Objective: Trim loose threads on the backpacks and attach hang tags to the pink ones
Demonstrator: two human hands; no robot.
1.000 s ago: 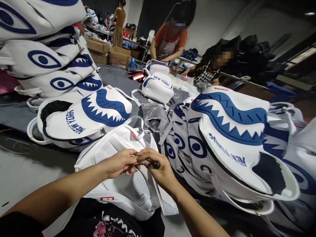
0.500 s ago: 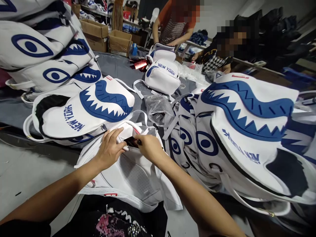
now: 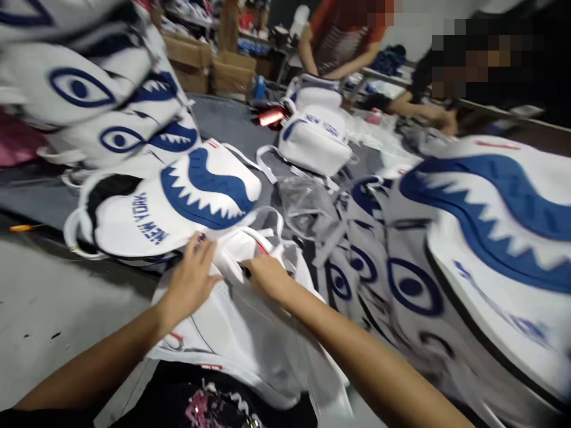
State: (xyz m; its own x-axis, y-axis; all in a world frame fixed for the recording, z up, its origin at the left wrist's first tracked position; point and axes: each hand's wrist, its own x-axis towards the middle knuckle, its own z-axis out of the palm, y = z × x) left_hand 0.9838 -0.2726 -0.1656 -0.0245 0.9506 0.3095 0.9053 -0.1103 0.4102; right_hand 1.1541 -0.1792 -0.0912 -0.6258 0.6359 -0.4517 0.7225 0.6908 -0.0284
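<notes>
A white backpack (image 3: 250, 327), its panels loose and wrinkled, spreads across the table edge and my lap. My left hand (image 3: 191, 285) rests on its upper left side, fingers stretched and apart. Near the top opening, my right hand (image 3: 267, 276) is closed, with a small dark thing at its fingertips that blur keeps me from naming. White straps and a bit of red show beside that hand. Just beyond lies another white backpack (image 3: 129, 220) with a blue toothed mouth and NEW YORK lettering, close to my left fingertips.
Stacked backpacks with blue eyes (image 3: 80, 89) rise at the left. More stand at the right, a large one (image 3: 482, 238) in front. A crumpled clear plastic bag (image 3: 307, 205) and a small NEW YORK backpack (image 3: 314, 139) lie ahead. Two people work across the table (image 3: 223, 122).
The view has swung left, so everything sits further right. My left hand has moved off the opening's edge and spread its fingers; the right stays closed at the opening.
</notes>
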